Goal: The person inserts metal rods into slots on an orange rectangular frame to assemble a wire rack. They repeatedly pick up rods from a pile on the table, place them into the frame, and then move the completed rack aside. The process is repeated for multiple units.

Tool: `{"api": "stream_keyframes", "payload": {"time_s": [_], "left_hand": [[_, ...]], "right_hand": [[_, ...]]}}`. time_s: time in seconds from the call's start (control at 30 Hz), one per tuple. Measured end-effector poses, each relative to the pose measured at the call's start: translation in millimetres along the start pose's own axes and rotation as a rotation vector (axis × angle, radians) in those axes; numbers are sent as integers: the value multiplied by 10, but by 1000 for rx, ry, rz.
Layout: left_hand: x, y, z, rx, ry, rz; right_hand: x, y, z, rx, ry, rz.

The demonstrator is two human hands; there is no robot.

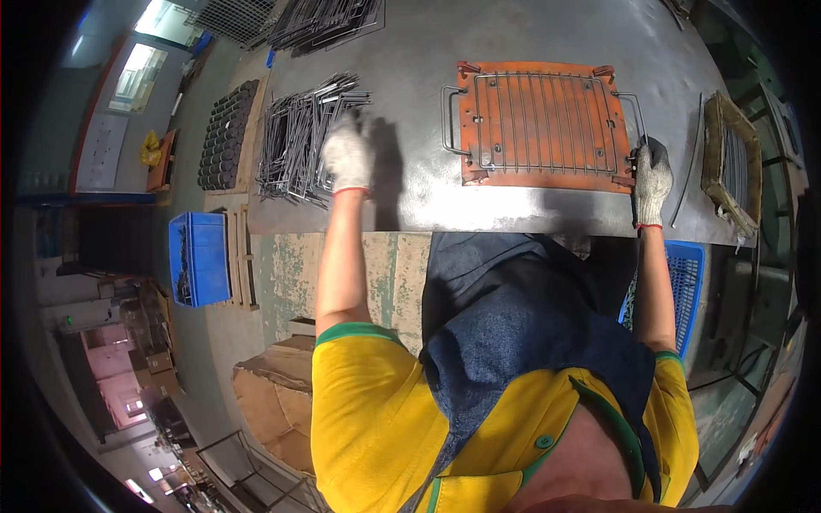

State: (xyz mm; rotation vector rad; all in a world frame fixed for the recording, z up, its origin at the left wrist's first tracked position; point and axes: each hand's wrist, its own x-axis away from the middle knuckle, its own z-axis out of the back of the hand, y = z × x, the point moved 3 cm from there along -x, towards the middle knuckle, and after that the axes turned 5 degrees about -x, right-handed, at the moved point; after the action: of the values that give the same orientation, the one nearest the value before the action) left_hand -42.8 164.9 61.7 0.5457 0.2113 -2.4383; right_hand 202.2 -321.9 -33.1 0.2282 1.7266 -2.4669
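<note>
My left hand, in a white work glove with dark fingertips, is at the right side of a loose pile of thin metal rods. Its fingers blend into the dark rods, so their grip cannot be made out. A wire grill rack with several parallel bars lies on an orange jig plate with small clamps at its corners. Bent wire handles stick out at both sides, the left handle standing free. My right hand, gloved too, has its fingers closed around the near end of the right handle.
Stacked wire frames lie at the far left of the metal table. A box of rods sits at its right end, beside a long single rod. Blue crates and a cardboard box stand below.
</note>
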Motion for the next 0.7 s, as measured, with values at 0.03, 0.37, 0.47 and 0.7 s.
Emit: {"api": "stream_keyframes", "payload": {"time_s": [0.03,0.37,0.47,0.7], "left_hand": [[-56,-180,4,-167,25,5],[-48,-778,-419,-291,-274,3],[-93,-918,-292,-102,-324,183],[-247,-1215,-159,-89,-280,160]], "right_hand": [[11,-18,-7,-20,-8,-23],[38,-100,3,-31,-22,-37],[36,-104,7,-4,-23,-24],[-19,87,-23,-106,-53,-49]]}}
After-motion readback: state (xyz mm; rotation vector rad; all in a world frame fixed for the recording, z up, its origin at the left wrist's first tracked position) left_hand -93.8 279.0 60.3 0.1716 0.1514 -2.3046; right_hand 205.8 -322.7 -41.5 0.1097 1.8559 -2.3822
